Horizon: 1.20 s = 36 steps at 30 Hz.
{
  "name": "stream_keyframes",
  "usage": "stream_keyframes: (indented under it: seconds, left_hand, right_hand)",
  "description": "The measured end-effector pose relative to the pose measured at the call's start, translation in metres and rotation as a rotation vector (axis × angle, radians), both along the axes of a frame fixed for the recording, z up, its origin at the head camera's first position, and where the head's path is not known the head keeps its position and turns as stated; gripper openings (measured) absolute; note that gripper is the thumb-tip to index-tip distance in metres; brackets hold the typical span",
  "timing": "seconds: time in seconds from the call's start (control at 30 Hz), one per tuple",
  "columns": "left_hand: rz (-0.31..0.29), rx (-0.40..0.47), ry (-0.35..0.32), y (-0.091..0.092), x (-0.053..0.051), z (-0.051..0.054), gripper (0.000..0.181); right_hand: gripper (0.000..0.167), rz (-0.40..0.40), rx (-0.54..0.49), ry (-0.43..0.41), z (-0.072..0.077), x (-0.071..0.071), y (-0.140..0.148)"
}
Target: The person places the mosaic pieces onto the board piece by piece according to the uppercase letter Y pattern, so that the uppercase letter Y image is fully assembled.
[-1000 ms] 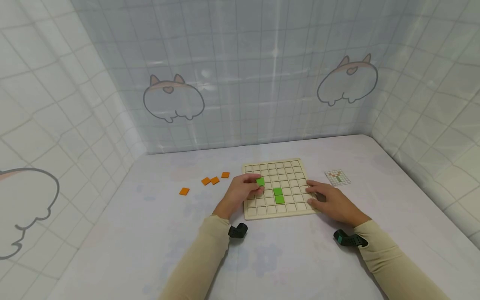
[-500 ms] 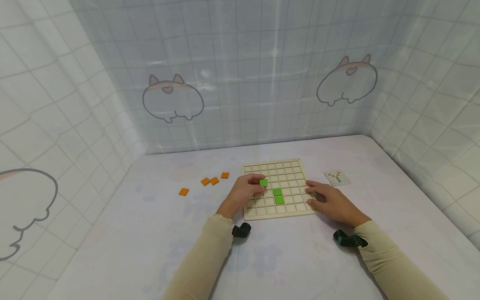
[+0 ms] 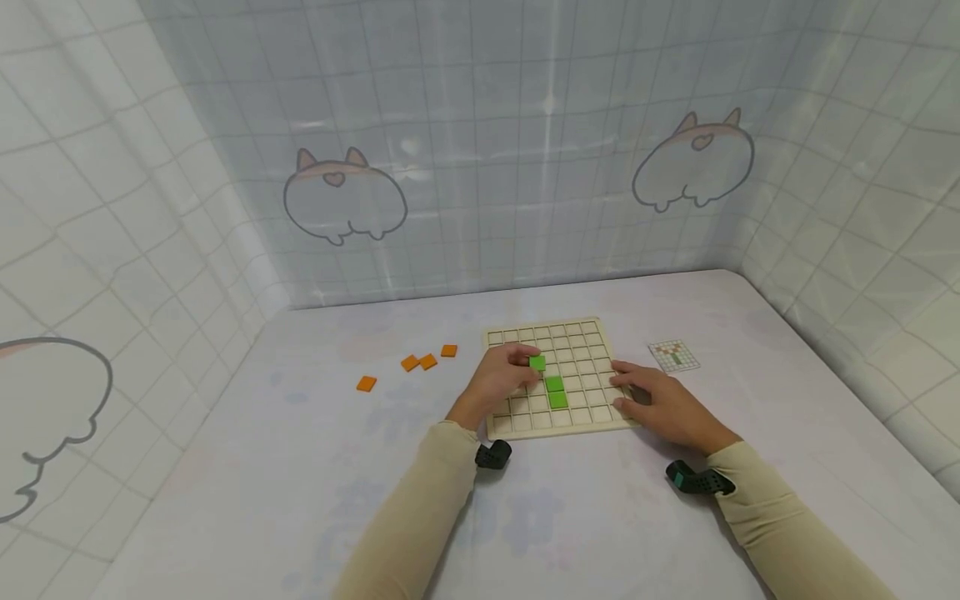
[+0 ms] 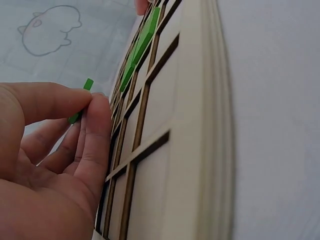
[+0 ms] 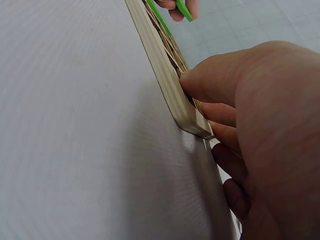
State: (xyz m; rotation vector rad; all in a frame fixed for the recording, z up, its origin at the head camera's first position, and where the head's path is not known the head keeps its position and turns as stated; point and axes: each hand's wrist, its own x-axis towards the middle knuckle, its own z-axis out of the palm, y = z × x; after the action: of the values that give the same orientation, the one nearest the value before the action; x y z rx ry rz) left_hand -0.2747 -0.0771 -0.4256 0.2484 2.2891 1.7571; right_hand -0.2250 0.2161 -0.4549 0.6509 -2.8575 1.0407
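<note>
A green square tile (image 3: 537, 363) is pinched between the thumb and fingers of my left hand (image 3: 501, 375). In the left wrist view that tile (image 4: 88, 85) stands tilted at the fingertips, above the board. The pale wooden grid board (image 3: 585, 367) lies flat under the hand. Two more green tiles (image 3: 556, 392) sit in neighbouring cells, one in front of the other, just right of the left hand. My right hand (image 3: 663, 402) rests at the board's right edge. In the right wrist view its thumb (image 5: 210, 77) touches the board near a corner, with other fingers alongside.
Several loose orange tiles (image 3: 427, 362) lie on the table (image 3: 585, 525) left of the board. A small card (image 3: 674, 356) with a printed grid and coloured pattern lies beyond the right hand. A tiled-pattern wall (image 3: 480, 167) stands behind the table.
My left hand has moved a little to the right over the board, carrying the green tile toward the column of the two green tiles. The right hand has stayed in place.
</note>
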Motion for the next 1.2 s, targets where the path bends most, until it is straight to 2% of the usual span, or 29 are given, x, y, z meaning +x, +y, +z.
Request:
stream_keyframes:
  seconds: [0.33,0.63,0.87,1.2]
  left_hand:
    - [-0.009,-0.092,0.018,0.0028,-0.0014,-0.0058,0.039]
    - [-0.031,-0.080,-0.013,0.0012,-0.0011,-0.0037,0.039]
    - [-0.041,-0.107,0.015,0.0031,-0.0011,-0.0052,0.037]
    - [0.006,-0.146,0.044,0.0079,-0.0003,-0.0064,0.033]
  right_hand:
    - [0.041,-0.002,-0.003,0.002,0.0011,-0.0003,0.0004]
    - [0.041,0.001,0.005,0.009,0.0005,-0.0012,0.0008]
    - [0.042,0.006,-0.003,0.013,0.0005,-0.0019,0.0020]
    - [0.040,0.007,-0.009,0.026,0.0003,0.0005,-0.0006]
